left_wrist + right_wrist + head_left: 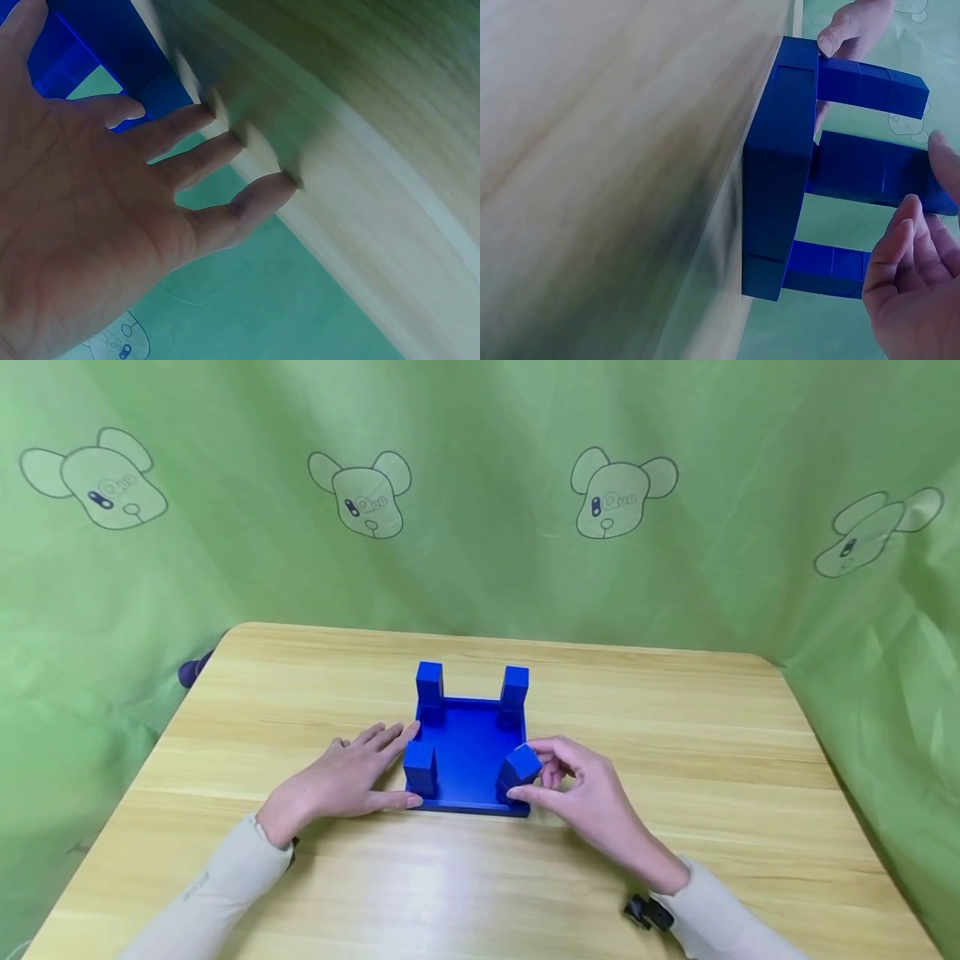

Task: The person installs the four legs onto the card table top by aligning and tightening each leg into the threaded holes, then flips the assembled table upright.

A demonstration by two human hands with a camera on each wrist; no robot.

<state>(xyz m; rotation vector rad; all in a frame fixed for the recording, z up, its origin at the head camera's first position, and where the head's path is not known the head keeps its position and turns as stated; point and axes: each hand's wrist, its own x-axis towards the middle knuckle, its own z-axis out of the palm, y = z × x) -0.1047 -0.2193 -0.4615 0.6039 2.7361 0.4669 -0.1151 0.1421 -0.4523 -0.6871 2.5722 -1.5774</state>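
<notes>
A blue square base (465, 752) with a raised rim lies on the table, with a blue post at each corner. My right hand (588, 789) pinches the near-right post (870, 169) near its top, thumb on one side and fingers on the other. That post's top is turned at an angle compared with the near-left post (421, 768), the far-left post (430, 685) and the far-right post (514, 687). My left hand (345, 777) lies spread at the base's left side, index fingertip and thumb tip at its edge. In the left wrist view its other fingers (255, 199) reach down to the tabletop.
The wooden table (675, 718) has rounded far corners. Green curtains (480, 568) with mouse-head drawings hang behind it and on both sides. A dark purple object (192, 672) shows past the table's left edge. A black strap piece (648, 912) sits at my right cuff.
</notes>
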